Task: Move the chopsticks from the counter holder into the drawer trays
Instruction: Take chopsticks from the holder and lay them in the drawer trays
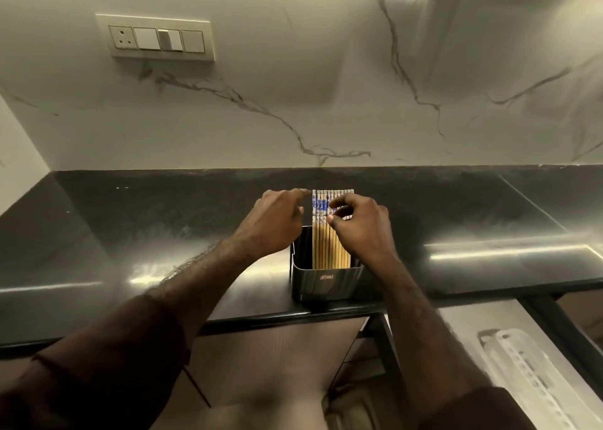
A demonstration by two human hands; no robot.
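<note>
Right hand (360, 225): fingers curled, thumb and forefinger pinched on the upper, patterned part of the chopsticks (329, 230) at the right side of the row. Grip is on one or a few sticks; exact count cannot be told.

Left hand (280, 216): half open, forefinger stretched toward the top left corner of the row, fingertip at or just beside the outermost stick. Contact unclear. It grips nothing.

Chopsticks: a flat row standing upright, side by side, in the holder (326, 281). Lower shafts are tan wood; tops are white with a blue pattern. All ends line up level at the top.

Holder: dark, box-shaped, open at the top, a small label on its front wall. It stands on the table (130, 234) close to the front edge. Table surface is dark, glossy, with light glare.

Both forearms reach in from the bottom of the frame; dark sleeves (107, 364) are pushed up from the wrists.

Below the table edge, at lower right, an open drawer shows a pale tray (528, 374) with a perforated strip. Image is blurred there; contents cannot be told.

Behind: white marbled wall (293, 103) with a switch plate (160, 37) at upper left.
</note>
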